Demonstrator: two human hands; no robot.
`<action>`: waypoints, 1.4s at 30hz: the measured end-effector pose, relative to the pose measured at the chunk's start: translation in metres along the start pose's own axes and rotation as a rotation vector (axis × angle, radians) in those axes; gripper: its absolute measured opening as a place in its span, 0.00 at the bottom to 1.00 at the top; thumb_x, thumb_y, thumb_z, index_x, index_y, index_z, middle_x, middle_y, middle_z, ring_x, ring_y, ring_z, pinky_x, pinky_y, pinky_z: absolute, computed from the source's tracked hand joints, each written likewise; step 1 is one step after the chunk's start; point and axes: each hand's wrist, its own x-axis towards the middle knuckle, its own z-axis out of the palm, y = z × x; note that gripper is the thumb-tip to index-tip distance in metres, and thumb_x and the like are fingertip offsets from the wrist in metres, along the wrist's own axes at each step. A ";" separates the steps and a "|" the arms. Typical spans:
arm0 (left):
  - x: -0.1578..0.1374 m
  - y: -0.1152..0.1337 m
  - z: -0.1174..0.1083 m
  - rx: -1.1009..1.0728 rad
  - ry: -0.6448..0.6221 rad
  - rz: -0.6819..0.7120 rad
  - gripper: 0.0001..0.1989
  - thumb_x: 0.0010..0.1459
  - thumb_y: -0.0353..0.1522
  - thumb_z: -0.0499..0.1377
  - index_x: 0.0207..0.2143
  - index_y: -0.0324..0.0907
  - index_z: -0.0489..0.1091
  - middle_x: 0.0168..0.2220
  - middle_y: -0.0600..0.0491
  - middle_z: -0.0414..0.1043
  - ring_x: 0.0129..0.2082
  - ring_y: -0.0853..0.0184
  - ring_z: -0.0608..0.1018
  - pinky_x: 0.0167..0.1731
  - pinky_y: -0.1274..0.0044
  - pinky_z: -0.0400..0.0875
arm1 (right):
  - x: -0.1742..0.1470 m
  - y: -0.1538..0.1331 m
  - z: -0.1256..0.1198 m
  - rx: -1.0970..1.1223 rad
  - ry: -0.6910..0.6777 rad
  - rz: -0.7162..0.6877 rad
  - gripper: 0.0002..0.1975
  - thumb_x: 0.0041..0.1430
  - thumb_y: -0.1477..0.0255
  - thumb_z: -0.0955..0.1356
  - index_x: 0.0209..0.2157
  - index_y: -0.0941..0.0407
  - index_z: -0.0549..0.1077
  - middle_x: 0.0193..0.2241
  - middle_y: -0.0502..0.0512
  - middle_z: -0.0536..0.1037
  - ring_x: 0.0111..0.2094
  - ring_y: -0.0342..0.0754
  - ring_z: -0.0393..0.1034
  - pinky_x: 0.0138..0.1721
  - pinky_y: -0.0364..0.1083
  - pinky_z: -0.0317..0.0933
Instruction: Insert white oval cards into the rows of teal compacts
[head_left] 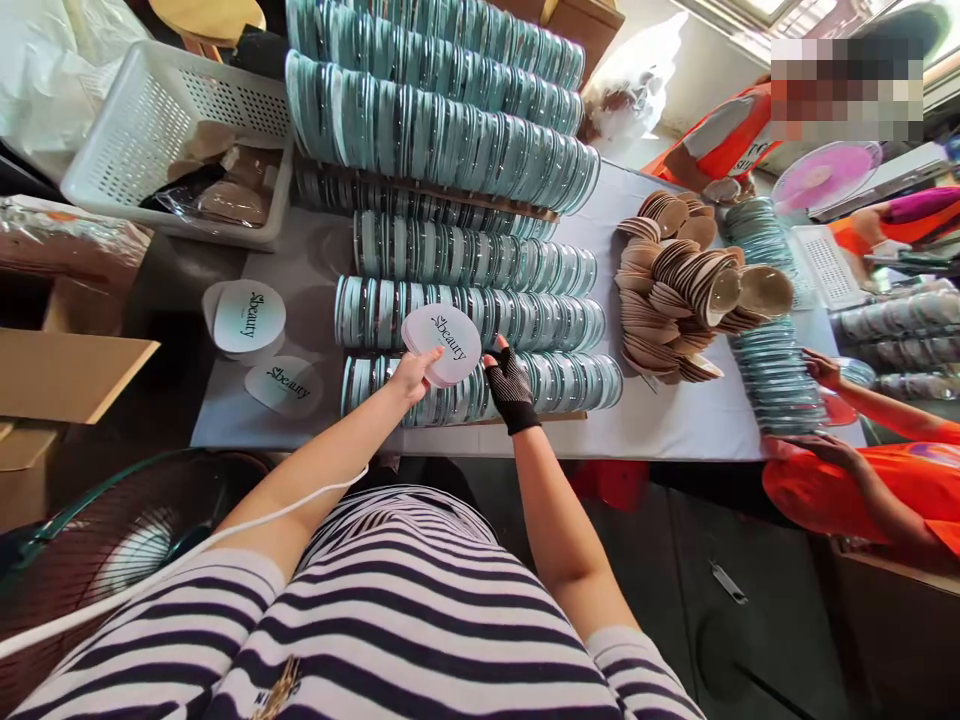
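Observation:
My left hand [415, 376] is closed on a small stack of round white cards [447, 338] printed with "beauty" lettering, thumb on top. Just right of the cards is my right hand [511, 386], in a black mesh fingerless glove. Its thumb and fingers are apart, over the nearest row of clear round cases [570, 382]. Whether its thumb touches the cards' edge I cannot tell. More round cards [250, 316] lie in a pile at the left of the table, with another printed card pile [283, 386] closer to me.
Stacked rows of round cases [442, 120] rise at the back. Beige cups [667, 290] are heaped at right, beside a case row [778, 375] that a co-worker's hands [825, 370] touch. A white basket [259, 235], a carton [75, 375] and a fan [142, 550] stand left.

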 end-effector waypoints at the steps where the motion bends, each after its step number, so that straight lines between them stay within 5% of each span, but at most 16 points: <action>1: -0.004 0.000 -0.002 0.013 -0.013 0.003 0.21 0.47 0.24 0.68 0.46 0.37 0.75 0.42 0.44 0.81 0.43 0.57 0.81 0.51 0.62 0.74 | 0.001 -0.006 0.000 -0.027 0.047 -0.060 0.25 0.63 0.61 0.60 0.58 0.57 0.66 0.53 0.62 0.74 0.54 0.54 0.67 0.54 0.52 0.63; 4: -0.016 -0.001 -0.013 0.075 -0.009 0.028 0.21 0.44 0.26 0.70 0.44 0.37 0.75 0.40 0.45 0.80 0.43 0.55 0.81 0.51 0.60 0.73 | -0.011 -0.027 0.016 -0.099 0.110 -0.216 0.29 0.60 0.64 0.64 0.61 0.61 0.64 0.60 0.66 0.66 0.62 0.57 0.57 0.62 0.56 0.54; 7: -0.023 -0.001 -0.023 0.147 -0.038 0.042 0.20 0.43 0.26 0.70 0.42 0.38 0.76 0.39 0.45 0.80 0.44 0.54 0.80 0.52 0.61 0.71 | -0.021 -0.043 0.040 -0.075 0.126 -0.295 0.25 0.59 0.68 0.63 0.57 0.60 0.68 0.57 0.66 0.70 0.59 0.56 0.62 0.59 0.54 0.58; 10: -0.025 0.004 -0.028 0.165 -0.068 0.028 0.18 0.44 0.26 0.70 0.41 0.38 0.76 0.40 0.45 0.80 0.44 0.55 0.80 0.53 0.62 0.71 | -0.019 -0.043 0.045 0.040 0.128 -0.110 0.20 0.62 0.68 0.59 0.50 0.60 0.73 0.44 0.63 0.78 0.45 0.52 0.73 0.48 0.49 0.67; 14: -0.017 0.021 -0.028 0.067 0.051 0.066 0.20 0.48 0.26 0.69 0.45 0.39 0.74 0.41 0.47 0.81 0.43 0.58 0.81 0.51 0.62 0.74 | -0.055 -0.018 0.021 -0.045 0.335 0.049 0.23 0.64 0.62 0.58 0.50 0.62 0.73 0.41 0.64 0.80 0.41 0.53 0.74 0.41 0.47 0.68; 16: -0.010 0.031 -0.028 0.023 0.100 0.068 0.21 0.49 0.25 0.68 0.47 0.39 0.73 0.42 0.47 0.81 0.42 0.60 0.82 0.50 0.64 0.75 | -0.097 -0.005 0.014 -0.216 0.238 0.021 0.23 0.62 0.62 0.60 0.51 0.61 0.73 0.39 0.64 0.80 0.38 0.54 0.75 0.38 0.46 0.67; 20: -0.002 0.038 -0.030 -0.025 0.125 0.016 0.21 0.53 0.24 0.66 0.50 0.39 0.73 0.43 0.47 0.81 0.43 0.61 0.82 0.49 0.66 0.75 | -0.158 -0.002 0.030 -0.403 -0.177 0.003 0.22 0.62 0.66 0.61 0.56 0.52 0.70 0.39 0.58 0.81 0.34 0.50 0.76 0.34 0.43 0.63; 23: -0.003 0.035 -0.030 -0.022 0.113 0.001 0.22 0.54 0.23 0.65 0.51 0.39 0.72 0.43 0.46 0.80 0.43 0.60 0.82 0.50 0.65 0.76 | -0.145 -0.019 0.054 -0.450 -0.317 0.090 0.22 0.63 0.68 0.61 0.58 0.49 0.67 0.41 0.58 0.80 0.36 0.53 0.75 0.34 0.44 0.60; 29: -0.003 0.033 -0.032 -0.036 0.093 -0.009 0.21 0.54 0.23 0.65 0.51 0.39 0.73 0.43 0.45 0.80 0.44 0.59 0.82 0.51 0.64 0.75 | -0.080 -0.048 0.078 -0.451 -0.289 0.191 0.19 0.67 0.64 0.59 0.56 0.54 0.64 0.40 0.62 0.79 0.37 0.53 0.74 0.36 0.46 0.58; 32: -0.002 0.036 -0.035 -0.080 0.094 -0.018 0.18 0.56 0.23 0.63 0.49 0.39 0.73 0.42 0.46 0.81 0.45 0.60 0.81 0.51 0.64 0.74 | -0.084 -0.042 0.075 -0.466 -0.261 0.169 0.19 0.67 0.59 0.59 0.51 0.56 0.66 0.38 0.61 0.79 0.37 0.53 0.74 0.36 0.45 0.58; 36: 0.000 0.039 -0.038 -0.117 0.069 -0.067 0.14 0.57 0.24 0.62 0.47 0.39 0.74 0.40 0.47 0.81 0.44 0.60 0.82 0.51 0.64 0.74 | -0.099 -0.024 0.073 -0.442 -0.254 0.165 0.14 0.68 0.65 0.59 0.46 0.56 0.69 0.40 0.59 0.79 0.39 0.50 0.74 0.35 0.43 0.56; 42: 0.001 0.038 -0.040 -0.126 0.043 -0.083 0.16 0.56 0.24 0.63 0.47 0.40 0.73 0.41 0.46 0.81 0.45 0.59 0.81 0.51 0.63 0.74 | -0.076 -0.023 0.094 -0.448 -0.297 0.177 0.12 0.68 0.69 0.58 0.45 0.55 0.71 0.39 0.60 0.79 0.39 0.49 0.74 0.37 0.43 0.59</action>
